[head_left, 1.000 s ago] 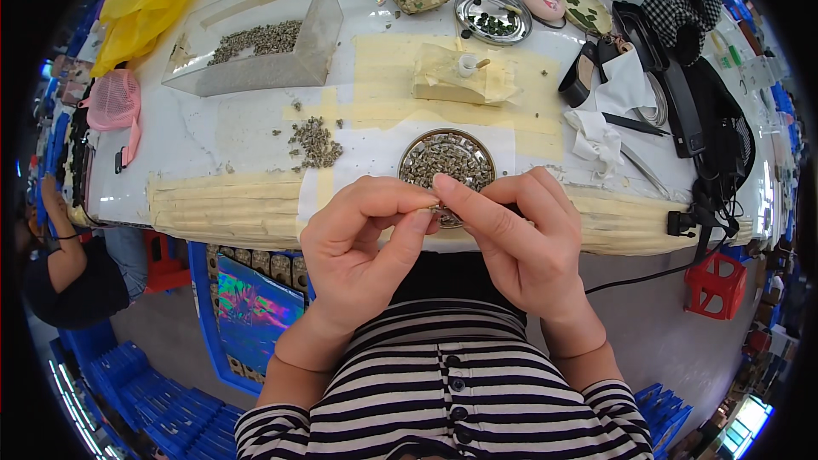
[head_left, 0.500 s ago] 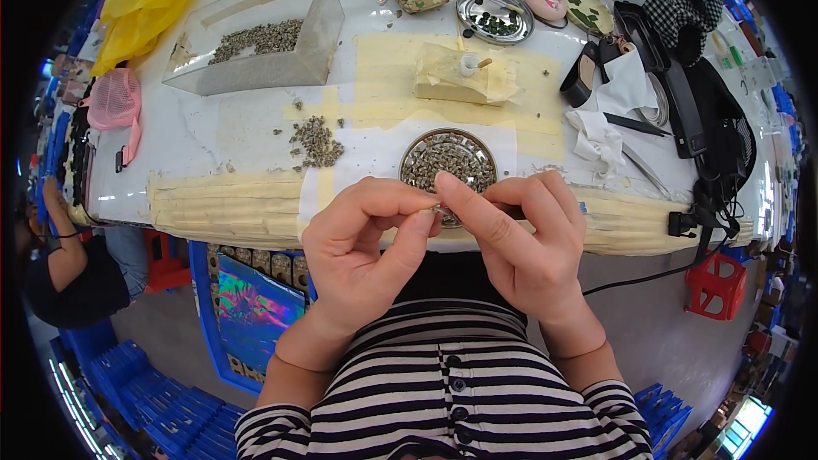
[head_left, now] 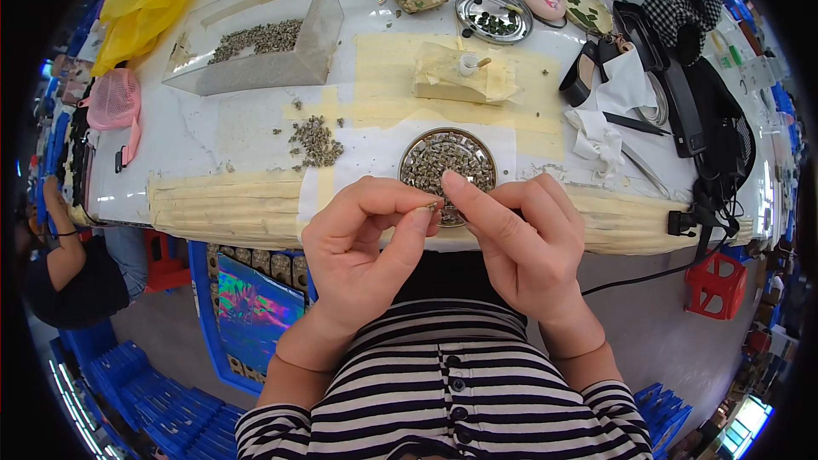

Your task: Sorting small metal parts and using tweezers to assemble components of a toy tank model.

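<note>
Between its thumb and forefinger, my left hand (head_left: 362, 243) pinches a tiny metallic piece (head_left: 432, 205), too small to make out fully. My right hand (head_left: 532, 243) is close beside it on the right, its fingers curled and one fingertip stretched toward the piece with a small gap between. Whatever the curled right fingers hold, if anything, is hidden. Both hands hover at the table's front edge, over the near rim of a round dish (head_left: 407, 153). Many small grey-brown metallic pieces (head_left: 447, 162) fill that dish.
A loose pile of similar pieces (head_left: 315, 143) lies left of the dish. Behind it stands a clear plastic box (head_left: 298, 72) holding more. A taped block (head_left: 456, 85) with a small white cup sits beyond the dish. Tweezers (head_left: 645, 169) and a black cable lie right. A blue crate (head_left: 209, 307) is below left.
My right fingertip has drawn slightly up and right, away from the piece in my left fingers. The left hand has barely moved and still pinches it.
</note>
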Action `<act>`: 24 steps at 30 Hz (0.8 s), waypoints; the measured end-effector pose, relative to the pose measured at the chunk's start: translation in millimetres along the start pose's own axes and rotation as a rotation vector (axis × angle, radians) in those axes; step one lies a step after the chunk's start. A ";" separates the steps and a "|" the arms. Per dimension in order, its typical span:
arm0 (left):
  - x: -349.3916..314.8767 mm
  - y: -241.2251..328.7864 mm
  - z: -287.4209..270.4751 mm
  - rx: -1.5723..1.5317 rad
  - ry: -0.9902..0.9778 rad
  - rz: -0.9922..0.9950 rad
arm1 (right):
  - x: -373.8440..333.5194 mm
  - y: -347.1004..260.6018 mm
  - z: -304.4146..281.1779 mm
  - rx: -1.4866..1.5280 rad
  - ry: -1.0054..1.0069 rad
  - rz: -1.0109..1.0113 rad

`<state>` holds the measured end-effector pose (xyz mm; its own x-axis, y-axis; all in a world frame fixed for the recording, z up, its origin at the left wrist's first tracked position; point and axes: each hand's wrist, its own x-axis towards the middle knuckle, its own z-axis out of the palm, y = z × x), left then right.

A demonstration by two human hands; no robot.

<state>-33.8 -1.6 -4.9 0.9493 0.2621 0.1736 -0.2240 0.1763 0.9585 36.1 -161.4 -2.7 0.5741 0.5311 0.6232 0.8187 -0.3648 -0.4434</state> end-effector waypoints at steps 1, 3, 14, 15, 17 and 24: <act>-0.1 0.1 0.2 -0.001 0.001 0.001 | -0.7 0.2 0.7 0.001 -0.003 -0.001; -0.5 0.0 0.5 -0.001 0.002 0.003 | -1.5 1.4 2.0 0.000 -0.005 -0.006; -0.1 0.0 -0.4 0.004 -0.012 -0.007 | 0.3 1.8 2.3 -0.011 -0.001 0.001; -0.2 0.1 0.0 0.004 -0.010 -0.009 | 0.4 2.2 1.8 -0.015 0.006 0.010; -0.1 0.1 1.1 0.002 -0.008 -0.014 | 0.7 2.1 0.8 -0.010 0.014 0.015; 0.9 -1.2 -0.5 0.022 -0.001 0.015 | 0.3 1.3 2.2 0.037 -0.012 0.017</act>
<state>-32.8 -1.0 -6.0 0.9461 0.2635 0.1881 -0.2332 0.1517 0.9605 37.3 -160.1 -4.5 0.5875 0.5343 0.6078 0.8080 -0.3451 -0.4776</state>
